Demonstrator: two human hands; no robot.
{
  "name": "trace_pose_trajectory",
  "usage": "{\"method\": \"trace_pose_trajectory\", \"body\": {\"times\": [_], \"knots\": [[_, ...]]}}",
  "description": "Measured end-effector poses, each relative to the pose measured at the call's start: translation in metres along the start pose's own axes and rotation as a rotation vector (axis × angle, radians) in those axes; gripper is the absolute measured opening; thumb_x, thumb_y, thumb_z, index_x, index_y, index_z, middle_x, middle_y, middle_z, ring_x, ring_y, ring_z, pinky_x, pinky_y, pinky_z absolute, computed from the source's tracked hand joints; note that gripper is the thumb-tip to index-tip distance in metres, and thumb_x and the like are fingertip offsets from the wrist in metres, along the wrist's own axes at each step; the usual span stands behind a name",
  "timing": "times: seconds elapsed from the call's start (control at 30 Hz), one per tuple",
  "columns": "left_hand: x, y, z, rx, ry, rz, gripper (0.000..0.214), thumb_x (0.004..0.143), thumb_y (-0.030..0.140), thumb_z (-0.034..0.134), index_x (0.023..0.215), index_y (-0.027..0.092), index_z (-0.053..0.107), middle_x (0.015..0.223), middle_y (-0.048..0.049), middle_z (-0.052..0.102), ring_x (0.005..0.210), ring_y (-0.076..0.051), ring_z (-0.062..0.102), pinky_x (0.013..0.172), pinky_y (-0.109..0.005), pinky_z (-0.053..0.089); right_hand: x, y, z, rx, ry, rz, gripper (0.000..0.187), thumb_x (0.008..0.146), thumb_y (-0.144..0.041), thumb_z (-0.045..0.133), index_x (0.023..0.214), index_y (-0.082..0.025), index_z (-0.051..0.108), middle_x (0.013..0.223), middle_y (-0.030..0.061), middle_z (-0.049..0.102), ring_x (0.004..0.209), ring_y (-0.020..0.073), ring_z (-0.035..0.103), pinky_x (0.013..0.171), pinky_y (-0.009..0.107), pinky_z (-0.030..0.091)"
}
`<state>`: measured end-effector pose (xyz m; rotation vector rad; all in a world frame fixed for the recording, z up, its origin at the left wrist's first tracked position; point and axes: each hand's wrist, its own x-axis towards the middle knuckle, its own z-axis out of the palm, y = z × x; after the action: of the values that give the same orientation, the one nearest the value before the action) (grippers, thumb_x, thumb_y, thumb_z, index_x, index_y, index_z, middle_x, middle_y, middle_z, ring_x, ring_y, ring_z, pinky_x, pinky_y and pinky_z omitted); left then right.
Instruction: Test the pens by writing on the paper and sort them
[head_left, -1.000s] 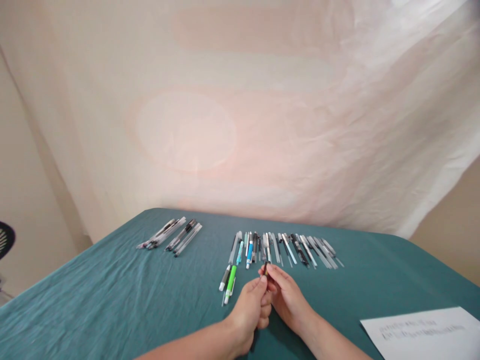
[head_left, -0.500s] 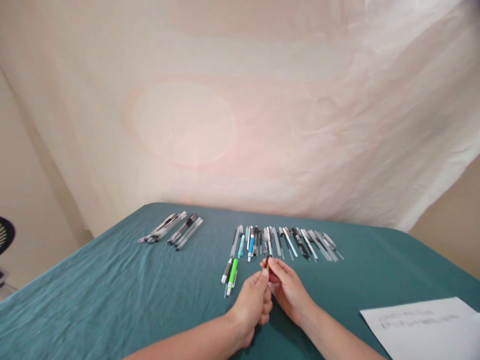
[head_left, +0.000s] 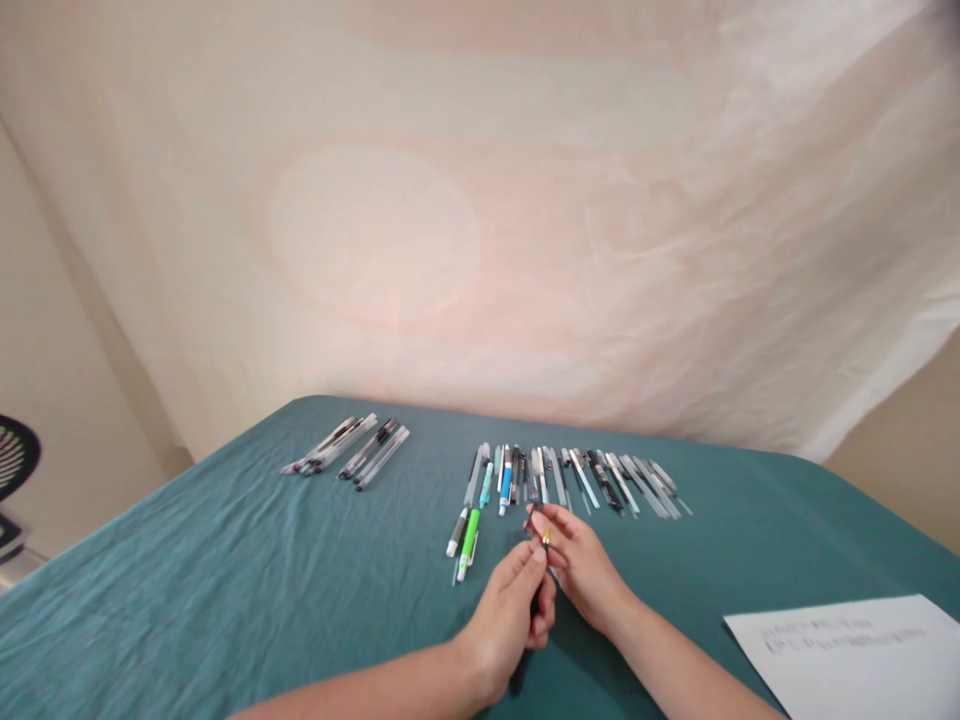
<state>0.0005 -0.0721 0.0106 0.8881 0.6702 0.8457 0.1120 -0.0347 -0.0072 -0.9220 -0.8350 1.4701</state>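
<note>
My left hand point(head_left: 514, 610) is closed round a dark pen point(head_left: 519, 672). A gold-coloured end of it pokes up past the thumb, and the dark barrel shows below the fist. Close against it on the right, my right hand point(head_left: 576, 560) pinches a small dark pen part point(head_left: 535, 510), mostly hidden by the fingers. Left of the hands lie a bright green pen point(head_left: 468, 545) and a grey and white pen point(head_left: 457, 533). Just beyond the fingertips runs a row of pens and clear tubes, among them a blue and white pen point(head_left: 505, 487).
Two small groups of clear-barrelled pens point(head_left: 330, 446) lie at the back left of the green cloth point(head_left: 247, 580). A sheet of paper with writing point(head_left: 847, 650) rests at the right front. Behind the table hangs a pale cloth point(head_left: 525, 220); a black fan-like object point(head_left: 16, 458) stands far left.
The dark part in my right hand has come apart from the pen in my left hand, baring its gold-coloured end. The whole view has shifted slightly.
</note>
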Motion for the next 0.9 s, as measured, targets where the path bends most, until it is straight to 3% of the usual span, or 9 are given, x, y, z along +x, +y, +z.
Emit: {"method": "trace_pose_trajectory", "body": {"times": [0.13,0.37,0.57,0.9], "knots": [[-0.005,-0.002,0.003,0.034,-0.007,0.028,0.03,0.084,0.046,0.038,0.084,0.017,0.045,0.053,0.0067,0.036,0.037,-0.004,0.025,0.035,-0.019,0.013,0.013,0.009,0.005,-0.253,-0.055,-0.044,0.037,0.064,-0.035,0.071,0.092,-0.018,0.052,0.063,-0.0022,0.061,0.055,0.0118,0.056,0.053,0.023,0.041],[-0.012,0.001,0.005,0.179,-0.016,0.147,0.032,0.085,0.046,0.038,0.081,0.015,0.047,0.05,0.0062,0.036,0.039,-0.004,0.03,0.037,-0.019,0.02,0.037,0.017,0.019,-0.597,-0.098,0.072,0.028,0.061,-0.037,0.068,0.063,-0.019,0.046,0.045,-0.0037,0.056,0.041,0.0142,0.057,0.037,0.021,0.036],[-0.014,0.001,0.004,0.205,0.003,0.172,0.036,0.085,0.047,0.037,0.086,0.014,0.051,0.05,0.0059,0.036,0.038,-0.005,0.03,0.037,-0.019,0.022,0.043,0.017,0.025,-0.669,-0.152,0.103,0.023,0.065,-0.032,0.065,0.062,-0.02,0.047,0.044,-0.0036,0.057,0.036,0.0139,0.056,0.031,0.019,0.034],[-0.01,0.001,0.003,0.205,0.023,0.194,0.041,0.082,0.053,0.036,0.085,0.014,0.049,0.045,0.0074,0.035,0.034,-0.004,0.026,0.033,-0.019,0.02,0.052,0.022,0.025,-0.742,-0.194,0.001,0.022,0.067,-0.032,0.064,0.057,-0.02,0.048,0.043,-0.0043,0.057,0.031,0.0089,0.049,0.033,0.019,0.029]]}}
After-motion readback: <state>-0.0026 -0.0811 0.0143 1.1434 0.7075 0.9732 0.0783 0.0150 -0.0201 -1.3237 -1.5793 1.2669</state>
